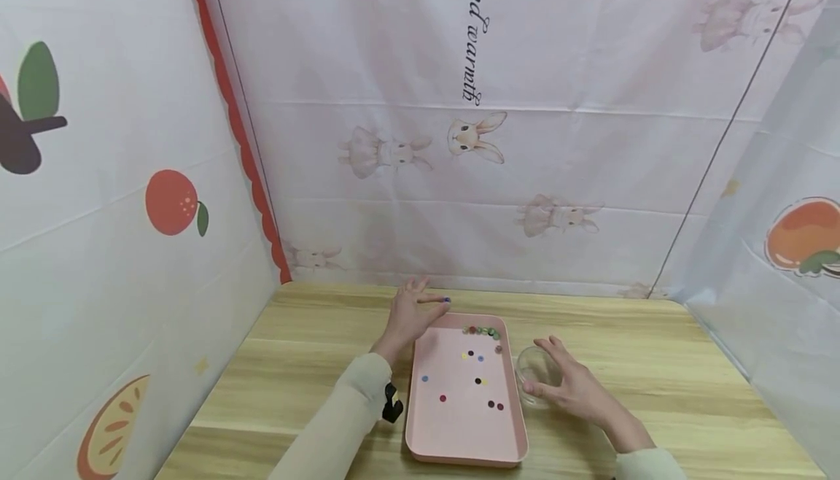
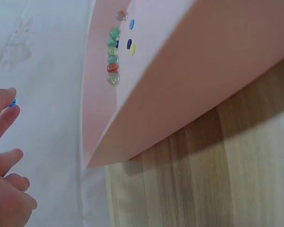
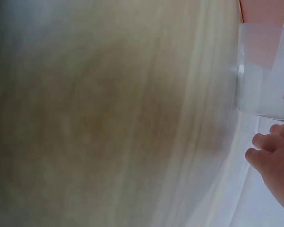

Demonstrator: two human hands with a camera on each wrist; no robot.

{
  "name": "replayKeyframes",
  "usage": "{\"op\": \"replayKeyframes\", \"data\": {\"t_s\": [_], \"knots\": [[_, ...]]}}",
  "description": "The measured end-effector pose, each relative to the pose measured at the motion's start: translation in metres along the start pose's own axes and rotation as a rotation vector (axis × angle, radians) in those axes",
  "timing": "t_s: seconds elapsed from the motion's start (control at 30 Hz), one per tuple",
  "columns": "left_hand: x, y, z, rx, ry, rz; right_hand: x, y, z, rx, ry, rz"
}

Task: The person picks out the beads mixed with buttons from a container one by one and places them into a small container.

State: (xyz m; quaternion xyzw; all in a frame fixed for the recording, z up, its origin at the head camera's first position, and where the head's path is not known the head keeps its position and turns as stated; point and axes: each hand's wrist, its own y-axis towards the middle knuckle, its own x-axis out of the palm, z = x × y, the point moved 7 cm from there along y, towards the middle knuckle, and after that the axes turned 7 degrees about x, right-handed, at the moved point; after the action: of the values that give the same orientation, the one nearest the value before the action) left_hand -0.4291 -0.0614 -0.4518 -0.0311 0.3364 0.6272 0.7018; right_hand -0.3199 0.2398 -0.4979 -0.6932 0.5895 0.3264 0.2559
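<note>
while the left hand (image 1: 405, 319) pinches a marble (image 1: 447, 300), the right hand (image 1: 580, 391) holds a cup (image 1: 537, 367).

Tray (image 1: 462, 432) common to high head, nearer wrist views

I am pinching a blue marble (image 1: 447, 299); my cup (image 3: 260, 90) is showing clear. The tray (image 1: 466, 436) is showing pink, its marbles (image 2: 112, 59) mostly green, its discs (image 1: 442, 398) blue, yellow, red and dark; the table (image 1: 275, 378) is showing yellowish grain, the cloth (image 1: 558, 64) faint pink rabbits (image 1: 365, 153).
</note>
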Motion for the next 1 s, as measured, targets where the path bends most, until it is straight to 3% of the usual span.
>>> {"op": "replayKeyframes", "data": {"t_s": [0.23,0.5,0.8,1.0], "knots": [[0.010,-0.001,0.009,0.002,-0.058,-0.033,0.004,0.001,0.004,-0.001,0.036,-0.024],[0.036,-0.009,0.034,0.030,-0.143,-0.151,0.004,-0.001,0.002,-0.018,0.044,-0.015],[0.052,-0.011,0.050,0.028,-0.118,-0.200,0.002,-0.001,0.001,-0.034,0.040,-0.007],[0.061,-0.012,0.058,0.079,-0.122,-0.229,0.001,-0.001,0.001,-0.040,0.037,-0.011]]}}
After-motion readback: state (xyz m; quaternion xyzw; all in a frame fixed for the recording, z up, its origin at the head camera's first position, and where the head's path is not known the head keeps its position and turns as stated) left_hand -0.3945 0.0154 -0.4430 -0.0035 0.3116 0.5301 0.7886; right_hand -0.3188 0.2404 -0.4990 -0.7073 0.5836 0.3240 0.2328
